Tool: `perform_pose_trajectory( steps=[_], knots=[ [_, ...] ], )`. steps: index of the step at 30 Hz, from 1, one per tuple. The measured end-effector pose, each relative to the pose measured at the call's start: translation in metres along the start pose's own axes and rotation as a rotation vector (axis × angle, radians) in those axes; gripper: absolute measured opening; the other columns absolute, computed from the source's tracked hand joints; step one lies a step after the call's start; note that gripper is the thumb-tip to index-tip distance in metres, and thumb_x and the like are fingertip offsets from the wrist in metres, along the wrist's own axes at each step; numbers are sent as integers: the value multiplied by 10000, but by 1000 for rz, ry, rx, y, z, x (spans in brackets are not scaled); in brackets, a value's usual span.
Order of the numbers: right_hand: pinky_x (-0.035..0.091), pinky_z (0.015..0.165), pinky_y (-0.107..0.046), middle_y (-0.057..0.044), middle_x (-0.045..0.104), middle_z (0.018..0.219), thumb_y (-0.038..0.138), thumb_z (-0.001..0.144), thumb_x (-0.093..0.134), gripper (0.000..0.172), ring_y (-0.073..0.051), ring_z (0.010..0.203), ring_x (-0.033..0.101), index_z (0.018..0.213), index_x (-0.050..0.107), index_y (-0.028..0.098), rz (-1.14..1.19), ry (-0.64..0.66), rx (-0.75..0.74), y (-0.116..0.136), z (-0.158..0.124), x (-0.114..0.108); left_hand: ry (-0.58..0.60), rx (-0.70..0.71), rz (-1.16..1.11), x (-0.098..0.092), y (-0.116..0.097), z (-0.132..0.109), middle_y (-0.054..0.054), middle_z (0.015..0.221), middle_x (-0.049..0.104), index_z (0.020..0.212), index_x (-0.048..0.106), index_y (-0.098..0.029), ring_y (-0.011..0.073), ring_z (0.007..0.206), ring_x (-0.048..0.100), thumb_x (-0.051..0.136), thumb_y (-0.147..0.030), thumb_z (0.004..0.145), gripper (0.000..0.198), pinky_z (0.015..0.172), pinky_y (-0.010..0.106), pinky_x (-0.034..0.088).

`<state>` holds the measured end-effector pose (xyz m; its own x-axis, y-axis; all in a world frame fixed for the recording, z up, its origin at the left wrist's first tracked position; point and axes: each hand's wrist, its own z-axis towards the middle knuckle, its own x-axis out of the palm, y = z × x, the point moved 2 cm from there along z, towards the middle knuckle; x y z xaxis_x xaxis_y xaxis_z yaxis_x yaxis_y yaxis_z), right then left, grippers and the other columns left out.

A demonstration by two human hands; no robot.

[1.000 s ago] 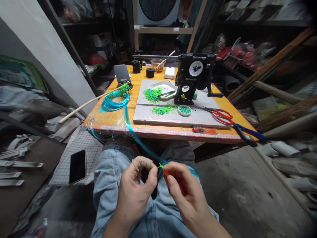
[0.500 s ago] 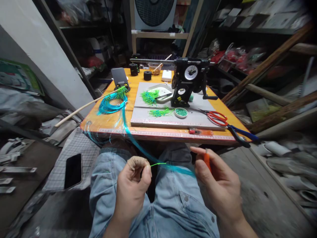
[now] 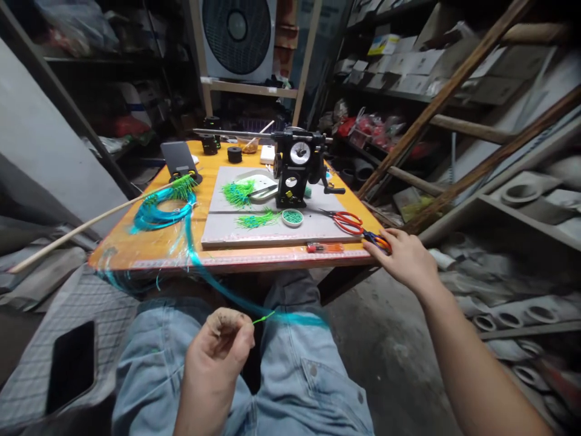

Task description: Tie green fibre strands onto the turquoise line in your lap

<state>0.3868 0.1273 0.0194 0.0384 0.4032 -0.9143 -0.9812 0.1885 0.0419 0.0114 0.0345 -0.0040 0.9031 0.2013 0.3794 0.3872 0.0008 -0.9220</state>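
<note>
Black phone point(image 3: 70, 375) lies on the checked cloth point(image 3: 68, 303) on the floor at my far left. A wooden stick point(image 3: 68, 227) slants up from there onto the worktop point(image 3: 149, 248). A teal fibre bundle point(image 3: 157, 215) is coiled on the worktop's left part, and one teal strand point(image 3: 227, 293) drops off the front edge across my jeans point(image 3: 318, 387). My left grip point(image 3: 218, 357) hangs over my lap, thumb and forefinger pinched tight on a thin green thread point(image 3: 264, 317) that meets the teal strand. Further right, the grey boards point(image 3: 254, 229) carry green tufts point(image 3: 238, 192), a dish of green beads point(image 3: 293, 217), a black winding machine point(image 3: 297, 166) and red scissors point(image 3: 347, 221). My right grip point(image 3: 406, 260) rests at the worktop's right front corner, fingers stretched over an orange tool point(image 3: 384, 244); whether it clasps the tool I cannot tell.
</note>
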Motion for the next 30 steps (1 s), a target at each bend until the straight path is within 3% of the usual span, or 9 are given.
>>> perform_pose_trajectory(
  steps=[5, 9, 13, 16, 20, 23, 25, 27, 30],
  knots=[
    [474, 714, -386, -216, 671, 1019, 386, 931, 456, 416, -307, 855, 643, 1054, 705, 76, 58, -83, 8, 4, -9, 8, 33, 12, -16, 1, -3, -1, -9, 625, 594, 654, 653, -173, 136, 660, 552, 825, -407, 726, 299, 627, 213, 457],
    [490, 732, -372, -173, 693, 964, 397, 948, 379, 395, -298, 861, 666, 986, 668, 129, 179, -224, -30, 31, -44, -7, 113, -10, 4, -2, -1, 1, 7, 666, 630, 677, 672, -173, 143, 702, 570, 800, -392, 762, 268, 676, 217, 462],
    [487, 693, -322, -112, 723, 934, 408, 940, 434, 312, -266, 834, 689, 962, 661, 195, 264, -244, -80, 59, -69, -20, 147, 0, 7, -4, 3, 3, -1, 684, 635, 692, 672, -183, 132, 707, 571, 774, -371, 798, 239, 708, 208, 463],
    [458, 616, -321, -110, 738, 876, 399, 938, 465, 306, -272, 750, 684, 945, 683, 184, 242, -231, -48, 67, -59, -16, 154, -11, -2, -3, 6, 3, -7, 674, 635, 699, 672, -188, 129, 705, 574, 780, -365, 795, 228, 712, 203, 463],
    [478, 684, -339, -126, 747, 1021, 391, 920, 523, 328, -299, 886, 692, 1083, 700, 168, 201, -212, -76, 70, -20, -9, 140, -34, -3, -2, 7, 4, -7, 668, 642, 693, 671, -183, 128, 691, 577, 810, -374, 759, 245, 700, 202, 464],
    [481, 704, -354, -125, 739, 1049, 390, 902, 560, 333, -318, 921, 690, 1112, 704, 176, 179, -218, -90, 74, -3, -18, 106, -45, 1, -2, 8, 4, -5, 669, 643, 692, 672, -178, 131, 700, 576, 818, -374, 747, 251, 694, 201, 459],
    [486, 717, -358, -122, 733, 1032, 394, 905, 560, 307, -314, 920, 688, 1065, 705, 175, 227, -226, -121, 81, -11, -30, 82, -49, -7, -3, 8, 3, -6, 666, 639, 689, 665, -178, 133, 708, 573, 821, -374, 743, 256, 693, 200, 455],
    [496, 748, -346, -109, 722, 1026, 373, 924, 547, 259, -283, 922, 682, 1040, 681, 184, 430, -175, -223, 93, -32, -44, 90, -52, -11, -2, 8, 3, -7, 668, 636, 695, 660, -179, 133, 712, 571, 817, -369, 750, 252, 698, 202, 455],
    [503, 746, -325, -90, 694, 1009, 290, 938, 534, 180, -239, 899, 657, 1060, 632, 201, 832, 69, -400, 118, -79, -55, 139, -46, 5, -1, 7, 1, -9, 677, 633, 700, 656, -181, 127, 711, 568, 792, -366, 781, 243, 707, 200, 455]
  ],
)
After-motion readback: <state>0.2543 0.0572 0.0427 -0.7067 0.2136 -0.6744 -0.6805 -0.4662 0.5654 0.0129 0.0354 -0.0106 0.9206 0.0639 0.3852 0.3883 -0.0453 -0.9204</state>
